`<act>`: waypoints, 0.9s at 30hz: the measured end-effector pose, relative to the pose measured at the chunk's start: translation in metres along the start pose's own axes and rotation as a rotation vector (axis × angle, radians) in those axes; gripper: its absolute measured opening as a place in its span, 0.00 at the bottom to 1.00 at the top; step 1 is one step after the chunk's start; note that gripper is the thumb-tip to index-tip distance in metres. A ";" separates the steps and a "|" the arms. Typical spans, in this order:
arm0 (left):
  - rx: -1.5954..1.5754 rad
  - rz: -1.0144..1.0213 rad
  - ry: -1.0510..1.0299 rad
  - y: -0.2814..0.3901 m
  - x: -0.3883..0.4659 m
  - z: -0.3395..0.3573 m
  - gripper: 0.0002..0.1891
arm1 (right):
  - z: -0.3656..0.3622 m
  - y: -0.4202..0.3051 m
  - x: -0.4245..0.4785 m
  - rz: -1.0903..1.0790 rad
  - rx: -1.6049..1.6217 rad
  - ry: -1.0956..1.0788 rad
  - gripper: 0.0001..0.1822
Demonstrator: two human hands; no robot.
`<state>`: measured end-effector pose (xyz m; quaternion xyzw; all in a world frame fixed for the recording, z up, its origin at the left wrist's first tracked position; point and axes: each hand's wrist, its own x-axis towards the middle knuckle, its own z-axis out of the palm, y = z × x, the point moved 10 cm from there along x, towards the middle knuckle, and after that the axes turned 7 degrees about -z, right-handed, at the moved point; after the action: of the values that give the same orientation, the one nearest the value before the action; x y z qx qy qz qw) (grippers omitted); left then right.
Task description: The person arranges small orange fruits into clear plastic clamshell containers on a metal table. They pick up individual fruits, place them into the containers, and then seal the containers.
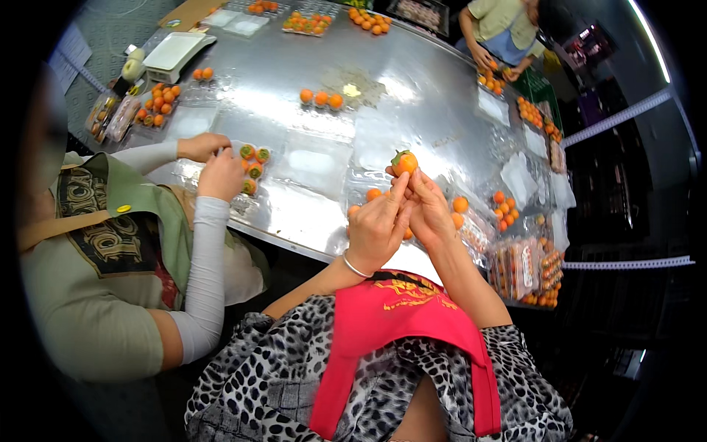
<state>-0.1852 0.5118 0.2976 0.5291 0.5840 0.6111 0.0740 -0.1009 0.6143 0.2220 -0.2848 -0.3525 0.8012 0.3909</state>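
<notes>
An orange persimmon (405, 163) with a green calyx is held up over the near edge of the metal table. My right hand (429, 212) grips it from below with the fingertips. Close beside it is my left hand (378, 226), with a bracelet at the wrist; its index finger points up to the underside of the fruit, and whether it presses on it I cannot tell. Below and behind my hands lie more persimmons (374, 194), partly hidden, by a clear plastic tray. To the right, two persimmons (459, 205) lie near a packed clear box (478, 231).
On the left a co-worker's hands (221, 171) are at a tray of persimmons (255, 170). Another co-worker (505, 38) handles fruit at the far right. Open clear trays (313, 161), three persimmons (321, 98), a white scale (178, 54) and stacked packed boxes (513, 268) stand on the table.
</notes>
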 end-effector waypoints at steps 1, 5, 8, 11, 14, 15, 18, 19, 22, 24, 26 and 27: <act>0.019 -0.009 0.024 -0.005 0.004 -0.002 0.31 | 0.006 0.005 0.009 0.012 0.006 -0.026 0.22; 0.069 -0.061 0.125 -0.030 0.021 -0.013 0.32 | 0.040 0.013 0.040 0.030 0.014 -0.113 0.21; 0.113 -0.092 0.193 -0.041 0.034 -0.027 0.30 | 0.062 0.016 0.057 0.045 -0.023 -0.161 0.21; 0.137 -0.081 0.235 -0.049 0.041 -0.036 0.31 | 0.075 0.022 0.070 0.063 -0.070 -0.170 0.20; 0.153 -0.078 0.261 -0.049 0.047 -0.043 0.31 | 0.084 0.023 0.076 0.065 -0.096 -0.187 0.20; 0.157 -0.082 0.263 -0.049 0.048 -0.045 0.31 | 0.085 0.024 0.076 0.068 -0.099 -0.190 0.20; 0.165 -0.104 0.254 -0.049 0.047 -0.046 0.32 | 0.085 0.025 0.076 0.078 -0.094 -0.208 0.20; 0.162 -0.103 0.258 -0.047 0.047 -0.046 0.32 | 0.086 0.026 0.075 0.080 -0.090 -0.217 0.20; 0.163 -0.095 0.253 -0.042 0.044 -0.044 0.33 | 0.083 0.025 0.071 0.081 -0.093 -0.173 0.20; 0.173 -0.091 0.249 -0.039 0.042 -0.043 0.34 | 0.080 0.025 0.070 0.077 -0.094 -0.172 0.19; 0.187 -0.085 0.254 -0.035 0.040 -0.043 0.34 | 0.081 0.024 0.066 0.079 -0.093 -0.185 0.19; 0.193 -0.079 0.259 -0.032 0.038 -0.043 0.34 | 0.082 0.022 0.063 0.081 -0.092 -0.197 0.19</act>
<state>-0.2498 0.5216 0.3040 0.4272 0.6649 0.6120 -0.0292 -0.2041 0.6283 0.2416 -0.2363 -0.4137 0.8234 0.3084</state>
